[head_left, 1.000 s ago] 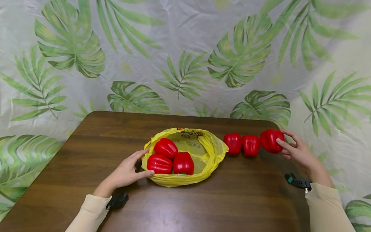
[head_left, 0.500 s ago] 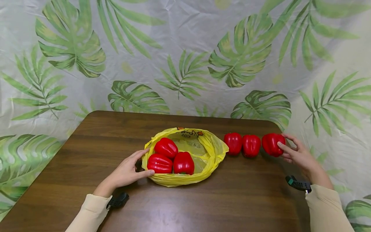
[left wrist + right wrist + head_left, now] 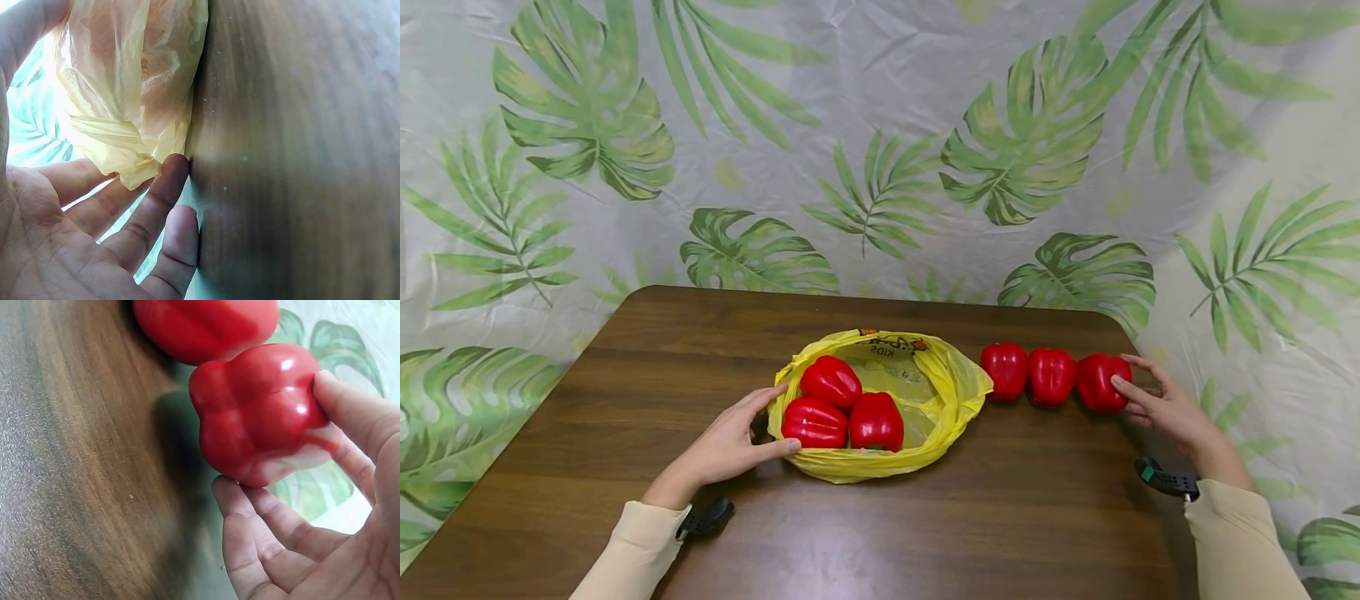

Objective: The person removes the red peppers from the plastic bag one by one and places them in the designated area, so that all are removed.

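Note:
At the table's right side my right hand point(image 3: 1172, 408) grips a red bell pepper point(image 3: 1099, 382), thumb on the near side and forefinger behind it. Close up in the right wrist view, the glossy, lobed end of this pepper point(image 3: 256, 412) faces the camera, with fingertips under it. It ends a row of three red peppers. A yellow plastic bag point(image 3: 880, 465), its mouth spread wide, stands mid-table with three red peppers point(image 3: 814, 423) inside. My left hand point(image 3: 730, 442) rests against the bag's left side, thumb and fingers spread and touching its rim and wall.
Two more red bell peppers, a middle one point(image 3: 1051, 377) and a left one point(image 3: 1004, 372), stand between the bag and the gripped pepper. The brown wooden table point(image 3: 925, 533) ends just right of the row. A leaf-patterned sheet point(image 3: 880, 150) hangs behind it.
The right hand has lowered the rightmost pepper and brought it in line beside the middle one. My left hand and the bag stay as they were.

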Demonstrator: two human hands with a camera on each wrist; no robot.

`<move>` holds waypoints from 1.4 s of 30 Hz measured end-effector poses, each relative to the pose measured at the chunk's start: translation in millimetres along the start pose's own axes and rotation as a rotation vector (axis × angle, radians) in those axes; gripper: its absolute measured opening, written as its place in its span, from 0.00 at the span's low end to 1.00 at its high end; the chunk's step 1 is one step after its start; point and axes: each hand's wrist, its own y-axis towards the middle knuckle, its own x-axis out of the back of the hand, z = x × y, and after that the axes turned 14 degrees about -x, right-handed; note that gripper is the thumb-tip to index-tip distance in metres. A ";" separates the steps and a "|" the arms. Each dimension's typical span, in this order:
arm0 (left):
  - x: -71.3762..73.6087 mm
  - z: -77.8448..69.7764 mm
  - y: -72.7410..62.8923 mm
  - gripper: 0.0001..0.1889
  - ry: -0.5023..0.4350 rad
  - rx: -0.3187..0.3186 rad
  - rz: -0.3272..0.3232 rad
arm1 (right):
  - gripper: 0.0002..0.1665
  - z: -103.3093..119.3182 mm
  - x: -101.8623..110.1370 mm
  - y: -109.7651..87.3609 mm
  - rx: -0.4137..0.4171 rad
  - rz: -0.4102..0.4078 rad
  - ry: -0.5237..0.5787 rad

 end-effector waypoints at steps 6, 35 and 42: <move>0.3 -0.1 0.3 0.49 0.007 0.001 -0.001 | 0.40 -1.0 -2.0 0.1 0.005 0.020 -0.012; 2.6 2.0 -1.3 0.49 -0.006 0.014 -0.009 | 0.49 6.9 -8.4 0.9 -0.010 0.009 -0.052; 3.5 2.9 -1.8 0.49 -0.003 0.014 -0.008 | 0.50 8.2 -7.4 1.4 -0.020 0.010 -0.072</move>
